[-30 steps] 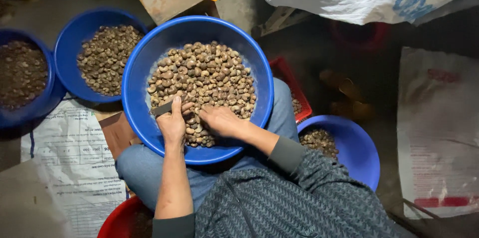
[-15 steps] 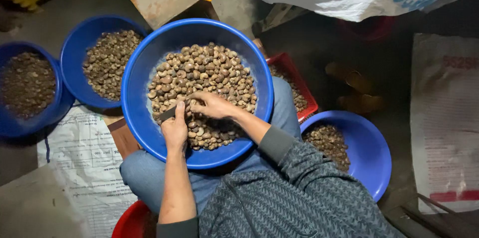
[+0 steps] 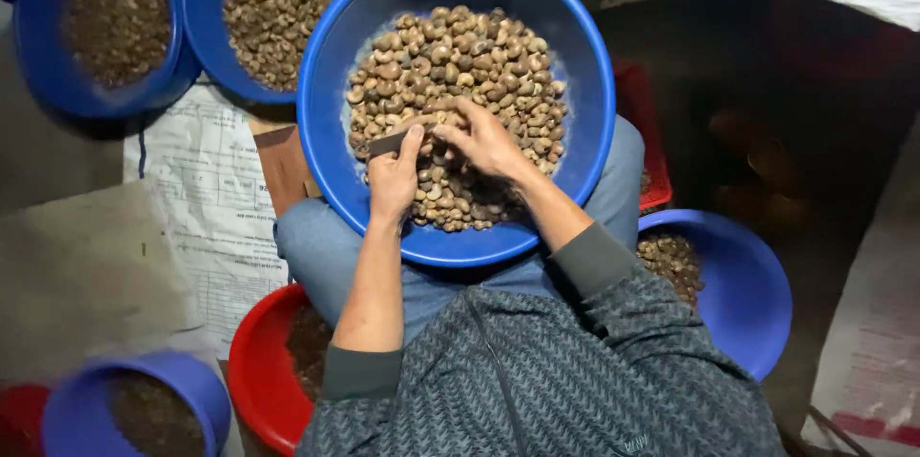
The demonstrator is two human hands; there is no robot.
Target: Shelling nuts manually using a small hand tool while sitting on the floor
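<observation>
To your upper left sit two blue bowls [image 3: 115, 35] of nuts, side by side, with printed paper [image 3: 216, 217] below them. A red bowl [image 3: 259, 371] sits beside your left knee, and another blue bowl [image 3: 747, 294] at your right.

Both hands [image 3: 441, 155] work nuts [image 3: 479, 64] in blue basin [image 3: 331, 64], perhaps with a blade.

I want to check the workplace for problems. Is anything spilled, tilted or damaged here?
Nothing stands out. The nuts stay inside the big blue basin on the person's lap, and none lie on the printed sheet. The left hand holds a small dark blade; the right hand rests on the pile.
</observation>
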